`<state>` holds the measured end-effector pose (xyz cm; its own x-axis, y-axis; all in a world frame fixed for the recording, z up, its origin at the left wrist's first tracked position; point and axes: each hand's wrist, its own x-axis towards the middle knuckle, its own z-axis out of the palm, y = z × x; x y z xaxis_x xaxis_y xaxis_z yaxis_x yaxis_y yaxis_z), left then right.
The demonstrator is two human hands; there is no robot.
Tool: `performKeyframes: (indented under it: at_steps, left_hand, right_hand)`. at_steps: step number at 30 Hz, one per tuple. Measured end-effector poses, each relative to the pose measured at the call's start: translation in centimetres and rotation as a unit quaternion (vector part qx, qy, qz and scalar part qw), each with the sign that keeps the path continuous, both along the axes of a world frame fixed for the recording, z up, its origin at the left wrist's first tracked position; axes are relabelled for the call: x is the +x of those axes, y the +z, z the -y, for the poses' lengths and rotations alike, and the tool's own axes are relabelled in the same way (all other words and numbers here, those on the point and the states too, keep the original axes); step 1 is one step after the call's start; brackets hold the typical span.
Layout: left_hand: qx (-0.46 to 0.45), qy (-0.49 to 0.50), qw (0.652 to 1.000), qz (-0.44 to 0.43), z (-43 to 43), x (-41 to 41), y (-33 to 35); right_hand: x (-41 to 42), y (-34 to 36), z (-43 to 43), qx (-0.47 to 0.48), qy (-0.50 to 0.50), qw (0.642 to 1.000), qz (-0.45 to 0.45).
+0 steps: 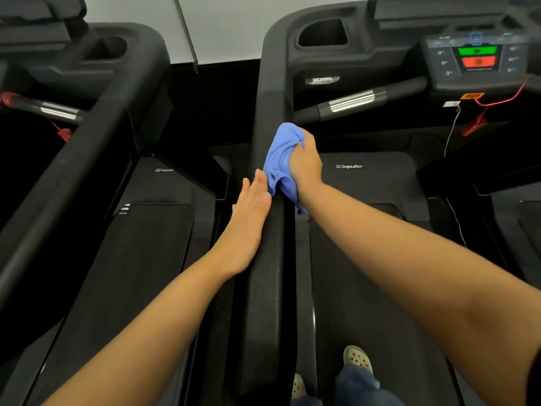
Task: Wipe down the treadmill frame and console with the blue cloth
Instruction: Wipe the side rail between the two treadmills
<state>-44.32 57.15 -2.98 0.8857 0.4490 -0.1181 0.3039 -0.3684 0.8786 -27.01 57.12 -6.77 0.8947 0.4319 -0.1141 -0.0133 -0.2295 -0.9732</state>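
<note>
Head view, single angle. Side rail [268, 288] of the treadmill frame runs up the middle of the picture; everything is placed from it. Blue cloth [279, 159] sits bunched on top of the rail, about halfway up its length, with a loose tail hanging over the rail's inner edge. Right hand [304, 162] grips the bunch, fingers curled into it, pressing it down. Left hand [250, 218] lies flat with straight fingers against the rail's outer face, just below the cloth, fingertips nearly touching it. Console [477, 58] is up and to the right of the rail, green and red buttons showing, a red safety cord [503, 98] dangling beneath. Shoes [358, 358] stand on the belt right of the rail. Risks, as judged: a wadded cloth probably covers only a narrow strip and leaves streaks; once at the console, the tail could snag the cord, or pressure could hit the green button with feet on the belt.
</note>
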Motion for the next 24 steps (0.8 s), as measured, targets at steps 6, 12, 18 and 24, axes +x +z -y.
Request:
performKeyframes:
  at_steps: [6, 12, 18, 24]
  left_hand:
    - [0.029, -0.001, 0.999, -0.034, 0.0, 0.4, -0.2]
    - [0.119, 0.004, 0.992, -0.029, 0.4, -0.1, -1.3]
    - [0.097, 0.030, 0.995, -0.024, 1.3, -0.3, -0.6]
    - [0.062, 0.054, 0.997, -0.011, 1.9, -0.3, -0.2]
  right_hand:
    - [-1.3, -0.5, 1.2, 0.024, 0.094, 0.995, -0.016]
    - [-4.6, -1.0, 5.0, 0.092, 0.126, 0.988, -0.015]
    - [-11.0, -3.6, 12.3, 0.103, 0.182, 0.975, -0.079]
    - [-19.4, -3.2, 19.3, 0.177, 0.197, 0.958, -0.106]
